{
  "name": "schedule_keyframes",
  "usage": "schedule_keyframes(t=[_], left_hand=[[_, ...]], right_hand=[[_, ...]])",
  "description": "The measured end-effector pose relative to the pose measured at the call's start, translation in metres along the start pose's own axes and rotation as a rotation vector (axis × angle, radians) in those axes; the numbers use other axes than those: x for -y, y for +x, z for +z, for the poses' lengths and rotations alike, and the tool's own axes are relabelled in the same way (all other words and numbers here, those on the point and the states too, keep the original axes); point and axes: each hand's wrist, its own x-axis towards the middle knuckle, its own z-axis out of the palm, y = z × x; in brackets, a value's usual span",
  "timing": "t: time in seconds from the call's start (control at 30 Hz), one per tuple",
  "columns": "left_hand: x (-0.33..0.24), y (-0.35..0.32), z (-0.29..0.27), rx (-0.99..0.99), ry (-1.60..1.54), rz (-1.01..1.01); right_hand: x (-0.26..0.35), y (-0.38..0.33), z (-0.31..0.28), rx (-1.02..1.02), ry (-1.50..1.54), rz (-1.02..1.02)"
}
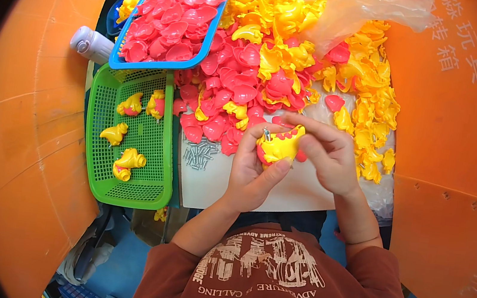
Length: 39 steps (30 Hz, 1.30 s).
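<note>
Item 1: yellow toy shell [279, 147] w/ red comb trim, held over the white surface [281, 194], just in front of the person's chest. Left hand [253, 172] curled round its lower side, thumb pressed up against it, prob. to steady it. Right hand [328, 155] closed over the far end, fingers pinching the red edge, seemingly to seat or align the trim. A small metal screw [266, 133] stands out of the top by the left fingertips.

Item 2: loose screws [199, 153], small heap on surface, just left of the left hand, within easy reach.

Item 3: green basket [102, 188], left of surface; holds a few assembled yellow/red pcs [128, 161], kept apart from raw stock.

Item 4: blue basket [216, 22], beyond the green one, full of red halves [171, 19].

Item 5: mixed pile, red parts [240, 89] and yellow parts [370, 106], spread across far side of surface; clear plastic bag [371, 10] lying on top

Item 6: grey bottle [91, 44] beside blue basket, on its side
</note>
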Motion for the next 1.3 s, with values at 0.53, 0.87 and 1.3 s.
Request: schedule_keyframes(t=[0.53,0.87,1.3], left_hand=[[0.005,0.003,-0.005,-0.013,-0.237,-0.105],[0.003,-0.003,0.001,-0.067,-0.244,-0.071],[0.01,-0.002,-0.005,0.084,0.003,0.104]], right_hand=[[-0.003,0.001,-0.003,0.179,-0.868,-0.605],[0.005,-0.001,-0.002,0.261,-0.914,-0.575],[-0.01,0.003,-0.008,0.098,0.049,0.015]])
